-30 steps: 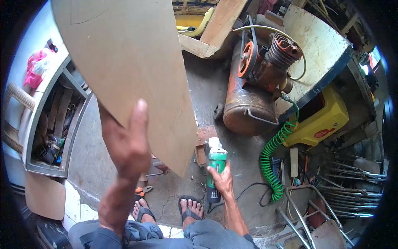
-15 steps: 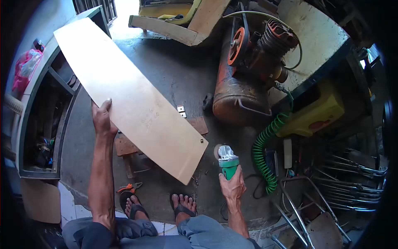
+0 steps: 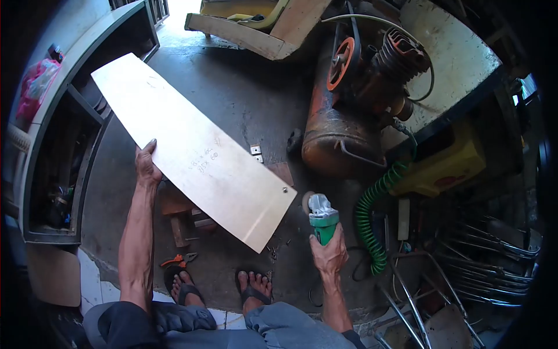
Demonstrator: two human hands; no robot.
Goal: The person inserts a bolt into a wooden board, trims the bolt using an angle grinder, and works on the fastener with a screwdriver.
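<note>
Your left hand [image 3: 149, 167]: gripping, thumb uppermost, the left edge of one long, pale, flat board [image 3: 192, 145] with handwritten figures, held slantwise above the dark grey floor [image 3: 203, 81]. Your right hand [image 3: 329, 254]: wrapped around one green-and-silver angle grinder [image 3: 324, 218], its round disc [image 3: 306, 202] near the board's right corner. On the floor, near your sandalled feet [image 3: 254, 285]: one pair of orange-handled pliers [image 3: 179, 260].

floor [image 3: 203, 87]: dark grey, scuffed; white tiles [image 3: 90, 282] at near edge
floor, near left: orange-handled pliers [image 3: 176, 261]
floor, near middle: sandalled feet [image 3: 254, 286], small scattered metal bits [image 3: 273, 254]
floor, middle: two small pale plates [image 3: 256, 150]
floor, far right: rusty compressor [image 3: 340, 148]
cabinet top [image 3: 74, 63], left: pink plastic bag [image 3: 38, 87]
</note>
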